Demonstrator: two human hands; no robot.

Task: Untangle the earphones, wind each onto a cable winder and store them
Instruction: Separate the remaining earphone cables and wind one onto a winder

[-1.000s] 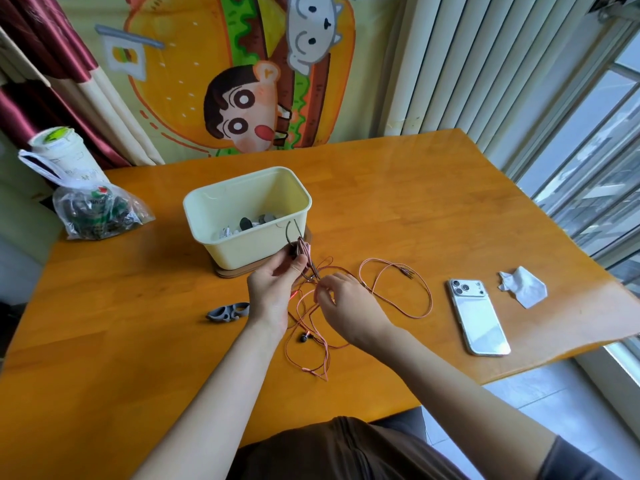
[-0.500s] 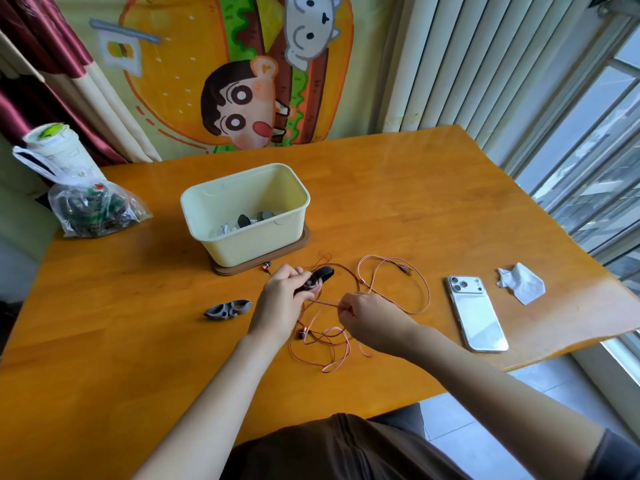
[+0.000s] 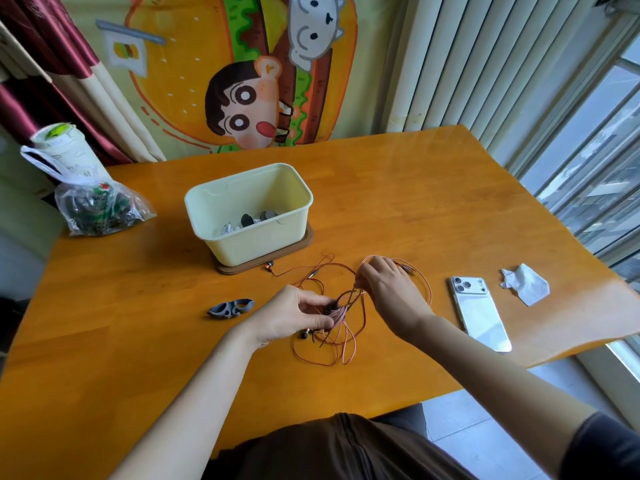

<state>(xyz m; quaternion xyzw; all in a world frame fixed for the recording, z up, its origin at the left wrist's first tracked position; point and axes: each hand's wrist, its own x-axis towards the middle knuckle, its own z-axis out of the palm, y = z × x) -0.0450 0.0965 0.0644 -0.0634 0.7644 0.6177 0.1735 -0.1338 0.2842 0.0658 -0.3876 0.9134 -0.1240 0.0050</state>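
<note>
Orange wooden tabletop (image 3: pixel 433 209) beside a window, with a cartoon poster (image 3: pixel 242 98) on the wall behind.

At the near centre, I see both hands working on the pink-corded earphones (image 3: pixel 341 317). The left hand (image 3: pixel 291 315) has its fingers and thumb curled, pinching a dark cable winder (image 3: pixel 327 310) that already carries a bundle of turns. The right hand (image 3: pixel 388 289), at 2 o'clock from the winder, pinches one strand and lifts it clear of the surface. Loose loops trail to 6 o'clock of the winder and arc round past the right hand. One earbud (image 3: pixel 268 266) lies at 11 o'clock, touching the base under the cream tub (image 3: pixel 256 249). A spare grey winder (image 3: pixel 230 308) lies at 9 o'clock of the left hand. The phone (image 3: pixel 479 313) and a crumpled tissue (image 3: pixel 526 284) lie at 3 o'clock, and a plastic bag (image 3: pixel 100 209) at 10 o'clock.

Risks, as I judge them:
- The slack loops cross one another, so pulling the raised strand hard could tighten a knot rather than free it.
- The distant earbud may snag on the tub base as cord is drawn in.
- If the left pinch loosens, the wound turns could spring off the winder.
- A sweeping loop could drag toward the phone near the table edge.
</note>
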